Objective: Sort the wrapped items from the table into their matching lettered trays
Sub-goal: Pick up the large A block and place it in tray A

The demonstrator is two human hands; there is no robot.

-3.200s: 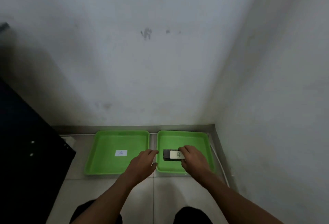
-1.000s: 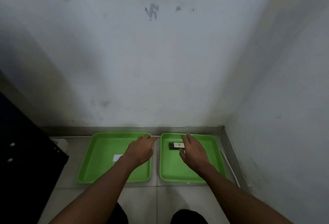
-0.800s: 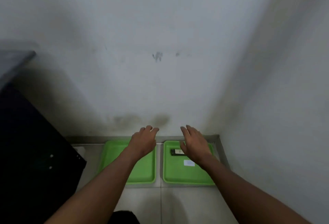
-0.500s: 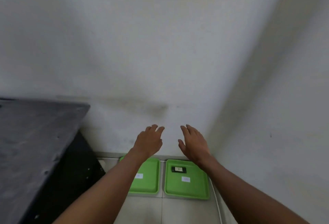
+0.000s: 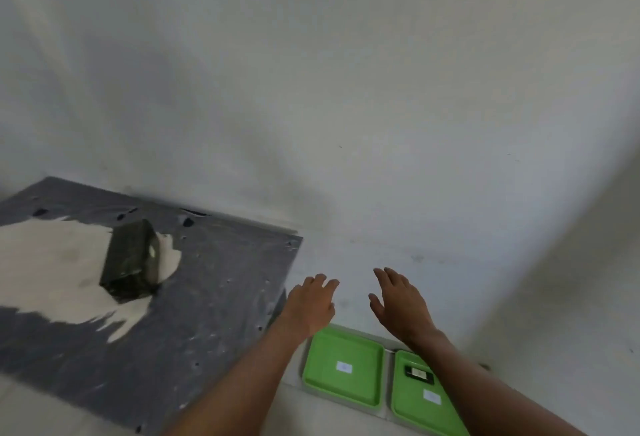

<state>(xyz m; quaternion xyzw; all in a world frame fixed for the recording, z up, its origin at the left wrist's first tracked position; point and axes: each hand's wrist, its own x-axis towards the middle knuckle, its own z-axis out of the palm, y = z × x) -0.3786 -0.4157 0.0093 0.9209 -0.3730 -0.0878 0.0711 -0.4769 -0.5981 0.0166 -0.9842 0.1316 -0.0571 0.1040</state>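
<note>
Two green trays lie side by side on the floor in the wall corner. The left tray (image 5: 322,376) carries a white label in its middle. The right tray (image 5: 408,401) holds a small dark wrapped item (image 5: 419,374) with a white label near its far end. On the dark table (image 5: 214,297) at the left stands a large dark wrapped block (image 5: 130,259) with a small white label on its side. My left hand (image 5: 310,304) and my right hand (image 5: 398,304) hover in the air above the trays, fingers spread, holding nothing.
The table top has a worn pale patch (image 5: 45,266) around the block. White walls (image 5: 346,89) meet in a corner on the right. Tiled floor (image 5: 291,411) shows between the table edge and the trays.
My hands left the small item in the right tray and rose. The view lifted and swung left, so the table top and the wrapped block on it came into sight.
</note>
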